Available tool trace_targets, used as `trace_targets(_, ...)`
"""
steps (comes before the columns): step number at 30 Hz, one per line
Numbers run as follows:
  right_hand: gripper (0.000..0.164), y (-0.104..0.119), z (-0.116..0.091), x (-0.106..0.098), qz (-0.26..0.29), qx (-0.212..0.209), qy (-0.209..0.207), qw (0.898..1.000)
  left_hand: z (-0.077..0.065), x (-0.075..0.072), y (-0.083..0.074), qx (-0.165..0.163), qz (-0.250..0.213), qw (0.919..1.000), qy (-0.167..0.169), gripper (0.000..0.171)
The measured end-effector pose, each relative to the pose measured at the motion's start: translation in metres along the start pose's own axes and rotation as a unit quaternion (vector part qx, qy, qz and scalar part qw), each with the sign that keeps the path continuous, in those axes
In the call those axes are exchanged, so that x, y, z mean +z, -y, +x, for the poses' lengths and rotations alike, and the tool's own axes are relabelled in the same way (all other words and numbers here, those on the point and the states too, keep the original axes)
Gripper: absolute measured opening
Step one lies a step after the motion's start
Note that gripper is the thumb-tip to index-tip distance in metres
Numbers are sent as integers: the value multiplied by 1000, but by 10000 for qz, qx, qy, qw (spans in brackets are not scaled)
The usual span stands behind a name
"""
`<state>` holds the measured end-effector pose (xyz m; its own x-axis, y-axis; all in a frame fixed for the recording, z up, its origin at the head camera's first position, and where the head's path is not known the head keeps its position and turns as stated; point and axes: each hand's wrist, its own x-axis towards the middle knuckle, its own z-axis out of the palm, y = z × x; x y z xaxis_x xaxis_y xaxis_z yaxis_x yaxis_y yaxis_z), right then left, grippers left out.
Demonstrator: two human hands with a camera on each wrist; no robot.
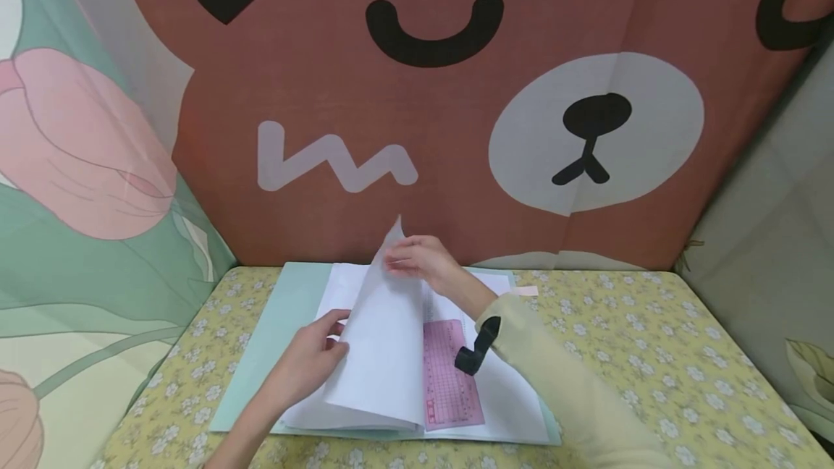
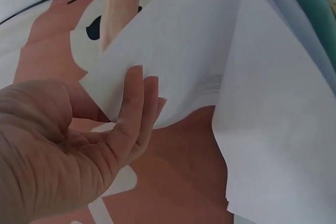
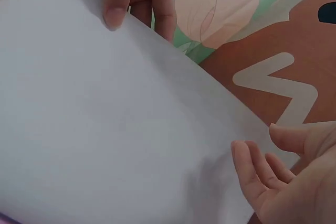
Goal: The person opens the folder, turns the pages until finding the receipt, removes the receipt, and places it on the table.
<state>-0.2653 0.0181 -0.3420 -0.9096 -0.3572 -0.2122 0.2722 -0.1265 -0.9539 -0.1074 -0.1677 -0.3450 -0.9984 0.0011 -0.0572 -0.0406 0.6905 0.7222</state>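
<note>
A light green folder (image 1: 306,295) lies spread on the table with a stack of white sheets inside. One white page (image 1: 384,339) is lifted and leans over the left half, its top corner pointing up. My left hand (image 1: 309,360) holds that page at its left edge, the thumb on the face seen in the right wrist view (image 3: 115,17) and the fingers behind. Close to the page's upper part is my right hand (image 1: 423,260), its fingers loosely bent in front of the paper and the thumb at the edge. A pink printed slip (image 1: 449,375) lies on the right-hand sheets.
A yellow floral cloth (image 1: 625,353) covers the table. Behind it hangs a curtain with a brown bear (image 1: 443,100), with a flowered green curtain (image 1: 85,259) at the left. A pale tab (image 1: 526,291) sticks out at the folder's right edge. A black strap (image 1: 482,346) is on the right sleeve.
</note>
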Motion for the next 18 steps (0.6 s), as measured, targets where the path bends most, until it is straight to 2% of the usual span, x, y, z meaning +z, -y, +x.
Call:
trace_targets(8,19,-12,-16,-31,-1017,-21,38,9948,7,1,28,-329,286,9990,80,46)
trace_targets(14,27,-19,-24,-61,-1364,58,-129,9905,12,-1,51,-402,510,9977,168,48)
trace_targets(18,25,-25,-28,-78,-1536,188,-321,9874,14,1,66,-497,742,9954,338,48)
